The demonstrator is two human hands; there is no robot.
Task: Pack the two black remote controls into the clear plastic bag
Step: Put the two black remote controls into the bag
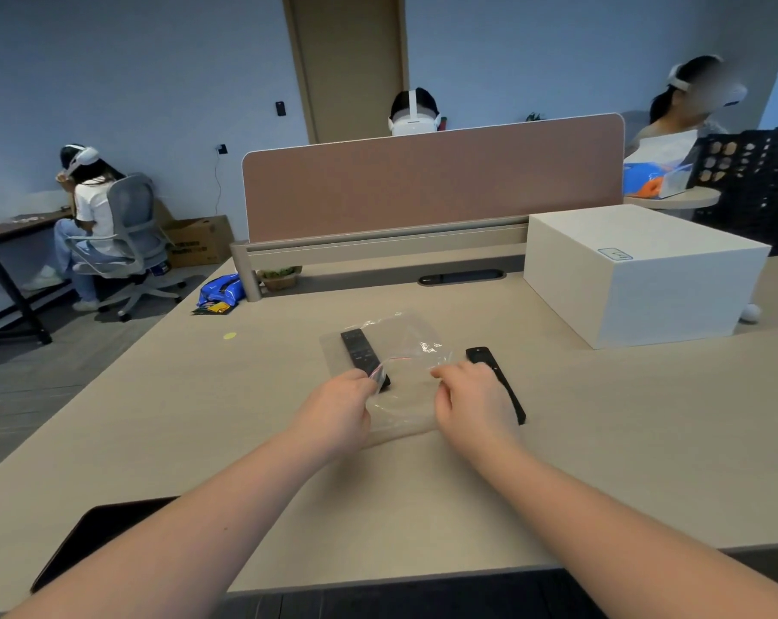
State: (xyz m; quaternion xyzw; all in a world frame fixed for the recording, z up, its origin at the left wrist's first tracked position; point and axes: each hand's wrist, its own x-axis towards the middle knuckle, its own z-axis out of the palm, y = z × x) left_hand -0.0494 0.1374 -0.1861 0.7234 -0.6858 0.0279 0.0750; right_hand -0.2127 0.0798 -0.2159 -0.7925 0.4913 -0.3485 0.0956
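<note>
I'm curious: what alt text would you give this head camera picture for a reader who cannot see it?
Two bare hands, left hand and right hand, pinch the mouth of a clear plastic bag on a beige desk. One black remote shows through the bag on the left; a second remote lies just right of it.

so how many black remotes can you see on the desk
2: one remote lies left, under the clear plastic bag; the other remote lies right, beside the bag, partly covered by the right hand.

We see a beige desk [423,493] bearing two black remotes [359,350] [508,386], a clear bag [405,408] between them, and a white box [637,279] at its right edge.
</note>
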